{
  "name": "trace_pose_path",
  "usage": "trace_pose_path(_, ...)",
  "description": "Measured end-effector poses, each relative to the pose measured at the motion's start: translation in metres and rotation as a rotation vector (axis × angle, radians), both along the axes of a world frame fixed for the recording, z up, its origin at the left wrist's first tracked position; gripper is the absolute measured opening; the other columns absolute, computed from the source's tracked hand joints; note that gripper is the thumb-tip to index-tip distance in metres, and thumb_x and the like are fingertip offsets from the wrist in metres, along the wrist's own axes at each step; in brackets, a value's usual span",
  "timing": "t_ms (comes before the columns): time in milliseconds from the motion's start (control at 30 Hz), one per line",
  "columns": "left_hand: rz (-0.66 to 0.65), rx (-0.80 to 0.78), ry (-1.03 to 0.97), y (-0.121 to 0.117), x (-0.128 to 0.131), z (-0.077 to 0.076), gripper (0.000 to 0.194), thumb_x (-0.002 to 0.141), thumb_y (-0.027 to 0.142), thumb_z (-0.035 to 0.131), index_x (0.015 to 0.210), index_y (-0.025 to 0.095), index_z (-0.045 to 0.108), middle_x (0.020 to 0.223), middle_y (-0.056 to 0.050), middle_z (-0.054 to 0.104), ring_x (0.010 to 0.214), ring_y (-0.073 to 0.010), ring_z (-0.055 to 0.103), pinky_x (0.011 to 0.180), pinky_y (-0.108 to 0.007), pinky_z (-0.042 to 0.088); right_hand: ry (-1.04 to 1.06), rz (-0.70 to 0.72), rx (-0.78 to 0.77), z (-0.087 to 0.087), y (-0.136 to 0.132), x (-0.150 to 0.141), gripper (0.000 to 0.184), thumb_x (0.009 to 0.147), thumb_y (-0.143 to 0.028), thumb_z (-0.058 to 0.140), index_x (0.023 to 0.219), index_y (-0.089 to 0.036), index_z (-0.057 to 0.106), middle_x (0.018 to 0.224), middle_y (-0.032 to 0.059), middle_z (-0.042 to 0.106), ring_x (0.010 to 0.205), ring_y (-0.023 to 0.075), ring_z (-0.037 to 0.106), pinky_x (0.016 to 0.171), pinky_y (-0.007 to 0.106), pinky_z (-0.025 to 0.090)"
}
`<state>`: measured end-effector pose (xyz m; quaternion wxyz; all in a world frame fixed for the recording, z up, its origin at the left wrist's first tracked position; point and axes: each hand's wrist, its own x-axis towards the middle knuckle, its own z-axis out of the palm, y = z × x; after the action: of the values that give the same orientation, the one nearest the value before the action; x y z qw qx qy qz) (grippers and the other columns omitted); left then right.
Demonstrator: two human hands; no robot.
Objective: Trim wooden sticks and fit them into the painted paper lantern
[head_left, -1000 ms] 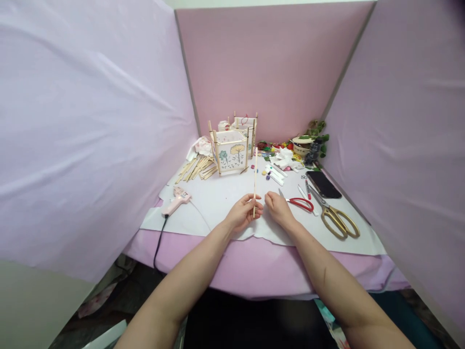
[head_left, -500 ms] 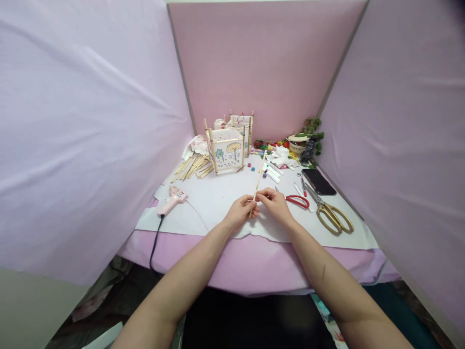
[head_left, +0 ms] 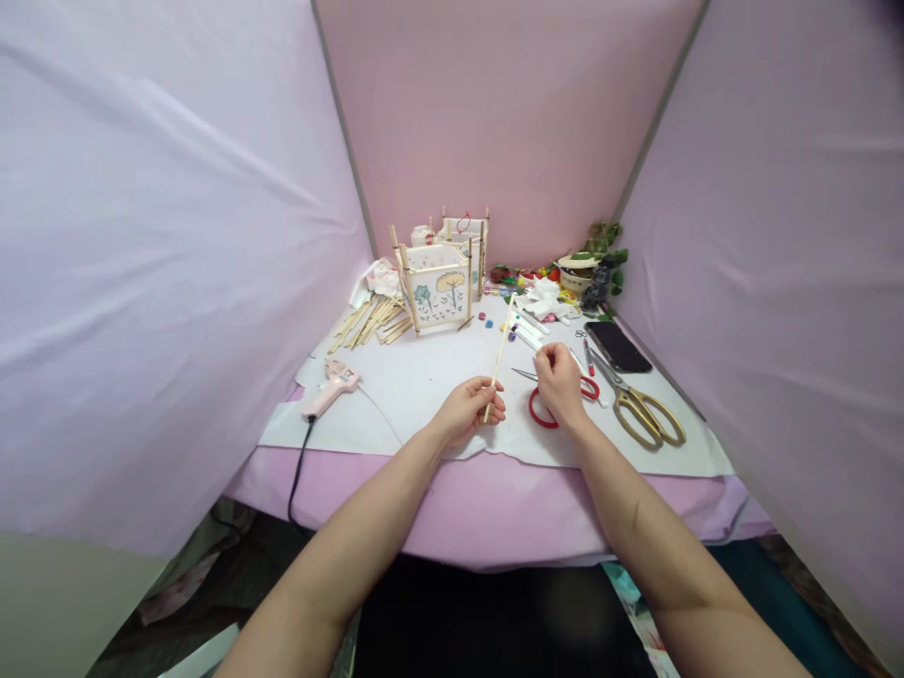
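Observation:
A thin pale wooden stick (head_left: 501, 353) is pinched near its lower end by my left hand (head_left: 467, 411), and it slants up and slightly right. My right hand (head_left: 557, 379) is closed with its fingers curled together, apart from the stick. Anything inside those fingers is hidden. Beneath my right hand lie red-handled scissors (head_left: 542, 414), their blades pointing left and the hand covering their middle. In front of the left hand stands a box-shaped lantern (head_left: 439, 294) with a stick frame and white panels painted with trees.
A pink glue gun (head_left: 331, 388) with a black cord lies left, near a pile of wooden sticks (head_left: 371, 322). A second lantern (head_left: 476, 254) stands behind. On the right are gold-handled shears (head_left: 646, 419), a black phone (head_left: 618, 347) and white paint tubes (head_left: 526, 331).
My right hand came to the stick, touched it beside the left hand, then moved away to the right over the red scissors. The left hand kept its hold; the stick now leans right.

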<state>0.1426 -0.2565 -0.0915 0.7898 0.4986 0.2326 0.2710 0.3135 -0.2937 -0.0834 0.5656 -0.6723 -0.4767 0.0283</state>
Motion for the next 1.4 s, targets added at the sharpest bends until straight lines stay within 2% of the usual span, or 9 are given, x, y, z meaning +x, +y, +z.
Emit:
trace_pose_path(200, -0.071, -0.098, -0.053, 0.004, -0.004, -0.002, 0.026, 0.084, 0.035, 0.062, 0.101, 0.016, 0.056, 0.072, -0.002, 0.062, 0.059, -0.0087, 0.062, 0.056, -0.018, 0.049, 0.087, 0.295, -0.198, -0.002, -0.003, -0.01, 0.032, 0.086, -0.034, 0.04, 0.057, -0.022, 0.046, 0.055, -0.0014, 0.048, 0.057, 0.016, 0.045, 0.059, 0.029, 0.034)
trace_pose_path(300, -0.098, -0.1, -0.067, 0.004, -0.005, -0.002, 0.025, 0.083, 0.033, 0.063, 0.1, 0.016, 0.058, 0.069, -0.001, 0.06, 0.054, -0.0066, 0.059, 0.052, -0.015, 0.046, 0.292, 0.435, -0.231, -0.002, -0.001, -0.016, 0.032, 0.083, -0.046, 0.048, 0.069, -0.019, 0.058, 0.06, -0.0017, 0.053, 0.056, 0.0139, 0.045, 0.057, 0.027, 0.035)
trace_pose_path(400, -0.135, -0.121, -0.041, 0.003, -0.004, -0.002, 0.023, 0.085, 0.033, 0.06, 0.097, 0.013, 0.061, 0.069, -0.003, 0.061, 0.054, -0.0068, 0.059, 0.052, -0.015, 0.047, 0.502, 0.589, -0.233, -0.002, 0.0, -0.017, 0.03, 0.078, -0.047, 0.057, 0.083, -0.018, 0.063, 0.059, -0.0037, 0.05, 0.053, 0.0117, 0.042, 0.053, 0.025, 0.033)
trace_pose_path(533, -0.131, -0.158, 0.026, 0.003, -0.006, 0.0, 0.036, 0.09, 0.042, 0.05, 0.101, 0.01, 0.063, 0.084, -0.011, 0.066, 0.071, -0.0142, 0.067, 0.065, -0.023, 0.054, 0.574, 0.546, -0.129, -0.003, 0.0, -0.014, 0.026, 0.078, -0.043, 0.06, 0.076, -0.017, 0.064, 0.053, -0.0059, 0.041, 0.051, 0.0098, 0.037, 0.052, 0.024, 0.029)
trace_pose_path(667, -0.155, -0.045, 0.068, 0.004, -0.007, -0.001, 0.028, 0.08, 0.033, 0.067, 0.095, 0.009, 0.064, 0.077, -0.006, 0.065, 0.059, -0.0076, 0.061, 0.059, -0.018, 0.049, 0.567, 0.479, -0.105, -0.001, -0.001, -0.01, 0.027, 0.079, -0.043, 0.058, 0.079, -0.017, 0.065, 0.054, -0.0053, 0.043, 0.05, 0.0095, 0.037, 0.05, 0.024, 0.029)
trace_pose_path(833, -0.016, 0.018, 0.057, 0.007, -0.004, -0.003, 0.03, 0.071, 0.034, 0.074, 0.086, 0.011, 0.062, 0.068, -0.002, 0.062, 0.053, -0.0044, 0.054, 0.053, -0.015, 0.043, 0.574, 0.56, -0.174, -0.002, -0.001, -0.013, 0.037, 0.079, -0.048, 0.054, 0.092, -0.016, 0.068, 0.075, 0.0025, 0.06, 0.059, 0.0113, 0.049, 0.052, 0.024, 0.036)
trace_pose_path(933, 0.051, 0.05, 0.044, 0.008, -0.002, -0.004, 0.032, 0.069, 0.035, 0.075, 0.085, 0.011, 0.062, 0.069, -0.002, 0.063, 0.055, -0.0056, 0.055, 0.055, -0.017, 0.043, 0.487, 0.593, -0.259, -0.003, -0.002, -0.017, 0.029, 0.075, -0.038, 0.059, 0.09, -0.017, 0.07, 0.068, 0.0003, 0.06, 0.058, 0.0113, 0.047, 0.053, 0.023, 0.037)
trace_pose_path(1100, 0.101, 0.157, 0.12, 0.007, 0.001, -0.007, 0.029, 0.07, 0.037, 0.073, 0.078, 0.011, 0.061, 0.068, -0.003, 0.063, 0.056, -0.0081, 0.056, 0.055, -0.02, 0.044, 0.365, 0.645, -0.223, 0.002, -0.006, -0.021, 0.02, 0.075, -0.031, 0.054, 0.079, -0.018, 0.07, 0.07, -0.0003, 0.063, 0.062, 0.0126, 0.051, 0.06, 0.025, 0.04)
trace_pose_path(1400, 0.148, 0.336, 0.165, -0.001, 0.004, -0.004, 0.02, 0.079, 0.033, 0.061, 0.073, 0.014, 0.057, 0.06, 0.0, 0.059, 0.049, -0.0073, 0.05, 0.051, -0.02, 0.039, 0.397, 0.705, -0.21, 0.002, -0.006, -0.024, 0.011, 0.073, -0.021, 0.05, 0.074, -0.019, 0.061, 0.058, -0.0048, 0.057, 0.057, 0.0121, 0.052, 0.061, 0.025, 0.041)
